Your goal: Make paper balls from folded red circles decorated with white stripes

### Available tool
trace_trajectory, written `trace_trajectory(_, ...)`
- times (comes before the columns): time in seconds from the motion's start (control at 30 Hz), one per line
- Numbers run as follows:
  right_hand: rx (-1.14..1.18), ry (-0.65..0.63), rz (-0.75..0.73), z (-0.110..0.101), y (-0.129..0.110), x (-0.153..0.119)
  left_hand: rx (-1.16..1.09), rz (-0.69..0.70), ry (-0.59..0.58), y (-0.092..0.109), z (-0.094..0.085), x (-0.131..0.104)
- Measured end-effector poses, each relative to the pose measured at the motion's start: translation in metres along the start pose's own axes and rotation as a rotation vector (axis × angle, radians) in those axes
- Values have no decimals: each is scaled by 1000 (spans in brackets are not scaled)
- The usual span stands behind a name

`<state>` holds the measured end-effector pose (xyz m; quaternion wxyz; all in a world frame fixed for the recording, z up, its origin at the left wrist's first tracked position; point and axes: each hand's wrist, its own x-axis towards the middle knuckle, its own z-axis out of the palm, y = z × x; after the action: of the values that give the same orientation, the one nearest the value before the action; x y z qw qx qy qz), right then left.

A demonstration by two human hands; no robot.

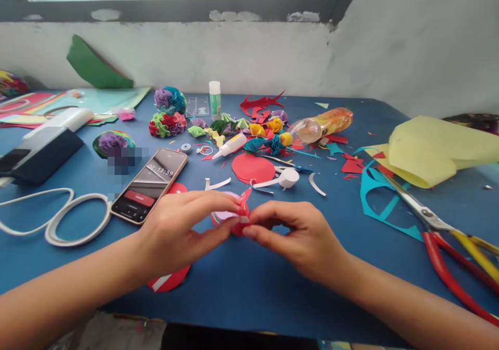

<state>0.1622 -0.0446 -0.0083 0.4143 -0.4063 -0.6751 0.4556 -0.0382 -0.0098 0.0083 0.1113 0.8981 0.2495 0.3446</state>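
My left hand [177,230] pinches a small folded red paper piece [244,200] between thumb and fingers. From the other side, my right hand [302,230] has thumb and forefinger closed on the same red paper, where a short white strip shows. Just behind and below it, a round purple paper [223,215] with a red edge is partly covered by my fingers. Under my left wrist lies a red paper circle [171,281] with a white strip on it. Beyond my hands are more red paper circles [252,167] and a small white roll [289,178] of tape or paper.
A phone [150,186] and a coiled white cable [78,223] lie left. Large scissors [429,220] and yellow paper [429,150] are right. Behind are paper scraps, a glue stick [215,101], a plastic bottle [323,124], a white glue tube [231,146] and ruffled paper balls [168,124].
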Motion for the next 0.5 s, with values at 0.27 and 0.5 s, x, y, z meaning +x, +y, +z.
trace_trajectory(0.27,-156,-5,-206,-1,1,-6,-78,29,-38,6,-3,4)
trace_trajectory(0.5,-234,-102,-322,0,4,-6,-256,-131,-216,7,-5,6)
